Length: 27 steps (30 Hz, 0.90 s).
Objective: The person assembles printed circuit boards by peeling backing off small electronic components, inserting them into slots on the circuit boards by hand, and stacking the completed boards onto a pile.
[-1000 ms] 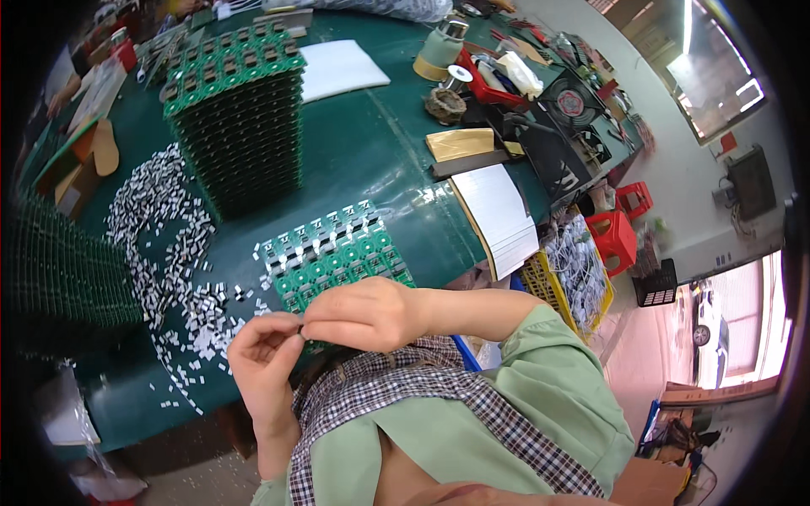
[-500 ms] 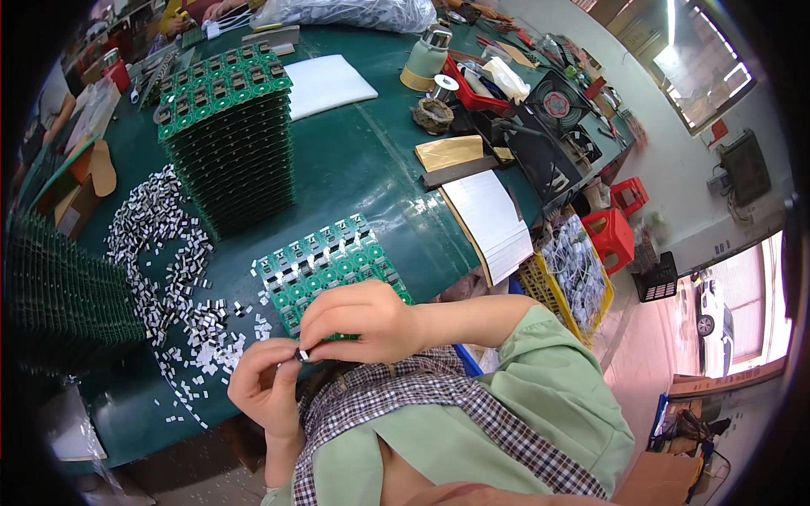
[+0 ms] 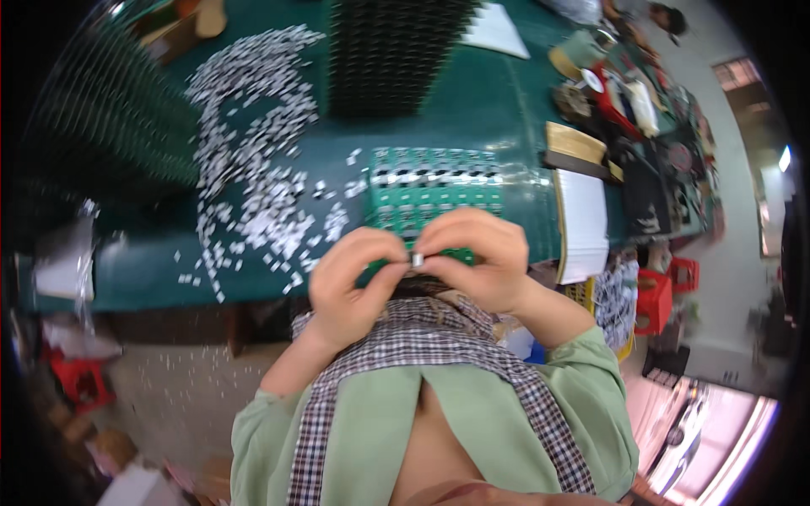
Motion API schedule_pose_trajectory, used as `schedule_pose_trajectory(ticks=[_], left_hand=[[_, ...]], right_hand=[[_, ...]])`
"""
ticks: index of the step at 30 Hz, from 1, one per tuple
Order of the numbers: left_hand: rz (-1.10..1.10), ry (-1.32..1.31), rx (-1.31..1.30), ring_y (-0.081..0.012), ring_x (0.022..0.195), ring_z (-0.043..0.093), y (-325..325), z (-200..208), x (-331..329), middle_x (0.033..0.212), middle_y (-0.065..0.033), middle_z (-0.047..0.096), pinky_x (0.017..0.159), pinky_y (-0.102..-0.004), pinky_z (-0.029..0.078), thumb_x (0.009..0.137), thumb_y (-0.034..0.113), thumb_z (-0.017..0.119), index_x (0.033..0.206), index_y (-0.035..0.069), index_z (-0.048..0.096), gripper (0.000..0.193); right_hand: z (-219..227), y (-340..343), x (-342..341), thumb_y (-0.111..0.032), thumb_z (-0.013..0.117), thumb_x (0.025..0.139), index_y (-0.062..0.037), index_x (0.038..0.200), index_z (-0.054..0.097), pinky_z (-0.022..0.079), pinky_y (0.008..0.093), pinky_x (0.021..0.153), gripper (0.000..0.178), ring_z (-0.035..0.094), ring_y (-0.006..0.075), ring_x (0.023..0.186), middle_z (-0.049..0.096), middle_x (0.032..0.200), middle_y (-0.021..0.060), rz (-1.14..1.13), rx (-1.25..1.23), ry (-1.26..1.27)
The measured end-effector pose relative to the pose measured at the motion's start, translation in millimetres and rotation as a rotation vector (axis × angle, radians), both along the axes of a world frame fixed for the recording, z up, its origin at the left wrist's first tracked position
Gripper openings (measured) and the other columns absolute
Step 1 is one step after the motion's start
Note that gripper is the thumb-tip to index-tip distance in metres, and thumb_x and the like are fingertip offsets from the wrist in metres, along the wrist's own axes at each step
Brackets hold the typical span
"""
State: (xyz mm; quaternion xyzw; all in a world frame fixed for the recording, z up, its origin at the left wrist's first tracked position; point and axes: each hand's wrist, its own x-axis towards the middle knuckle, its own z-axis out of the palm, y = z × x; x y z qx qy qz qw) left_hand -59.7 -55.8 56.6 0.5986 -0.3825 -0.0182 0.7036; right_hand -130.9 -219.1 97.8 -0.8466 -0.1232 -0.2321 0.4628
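Note:
My left hand [image 3: 354, 282] and my right hand [image 3: 481, 257] meet fingertip to fingertip at the near edge of a green circuit board panel [image 3: 434, 198]. Pinched between them is a small white rectangular piece [image 3: 418, 260], blurred and too small to make out further. The right thumb and forefinger close on it, and the left fingertips press at its other side. Under my hands the panel lies flat, its near part covered by my fingers. Rows of metal and dark parts cross its far half. Left of it spreads a heap of small white and black rectangular pieces [image 3: 253, 152].
A tall stack of circuit boards [image 3: 388, 59] rises behind the panel, and another stack [image 3: 118, 118] stands at the left. To the right lie a white cardboard sheet [image 3: 582, 223], a red tray [image 3: 616, 105] and a solder spool [image 3: 592, 80]. Red stools [image 3: 654, 299] stand beyond the table.
The view has swung, so the table and panel sit differently in the picture. My hands stay together at the panel's near edge, still pinching a small piece.

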Motion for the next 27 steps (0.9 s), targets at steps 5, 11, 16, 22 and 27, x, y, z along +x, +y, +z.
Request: schedule_pose_trajectory(ticks=[5,11,16,22,27], left_hand=[[0.033,-0.074,0.042,-0.0266,0.070,0.059,-4,-3,1,0.079,-0.0127,0.059,0.062,-0.0323,0.048,0.076,-0.004,0.064,0.085,-0.002,0.055,0.013],[-0.023,-0.052,0.048,-0.0266,0.068,0.058,0,-6,2,0.078,-0.0126,0.058,0.060,-0.0324,0.047,0.077,-0.004,0.063,0.085,-0.002,0.054,0.012],[-0.079,0.072,0.107,-0.0220,0.075,0.059,5,-4,2,0.081,-0.0116,0.060,0.069,-0.0301,0.047,0.082,0.003,0.064,0.084,-0.001,0.056,0.009],[-0.095,-0.014,-0.004,-0.0254,0.070,0.060,4,-8,-3,0.079,-0.0117,0.060,0.061,-0.0313,0.049,0.076,-0.003,0.065,0.090,-0.001,0.059,0.016],[0.015,-0.195,0.038,-0.0250,0.073,0.064,3,-11,-4,0.081,-0.0122,0.064,0.063,-0.0303,0.052,0.071,-0.002,0.069,0.096,-0.001,0.065,0.025]], right_hand=[[-11,0,3,0.001,0.075,0.067,-0.0013,0.085,0.065,0.052,0.0310,0.067,0.020,0.064,0.0227,0.077,0.066,0.082,0.0095,0.001,0.083,0.061],[-11,-2,4,0.000,0.075,0.068,-0.0008,0.087,0.064,0.051,0.0309,0.068,0.022,0.063,0.0225,0.078,0.064,0.086,0.0102,0.075,0.002,0.057],[-10,-1,5,0.001,0.075,0.067,-0.0011,0.088,0.064,0.051,0.0306,0.064,0.024,0.063,0.0224,0.075,0.064,0.086,0.0098,0.116,0.018,0.092],[-3,2,-3,0.002,0.075,0.064,-0.0015,0.085,0.065,0.053,0.0293,0.060,0.024,0.064,0.0220,0.072,0.064,0.084,0.0099,0.099,-0.116,0.043],[-4,3,-12,0.002,0.076,0.063,-0.0012,0.081,0.066,0.054,0.0276,0.059,0.022,0.066,0.0216,0.072,0.065,0.082,0.0103,-0.047,-0.253,-0.044]])
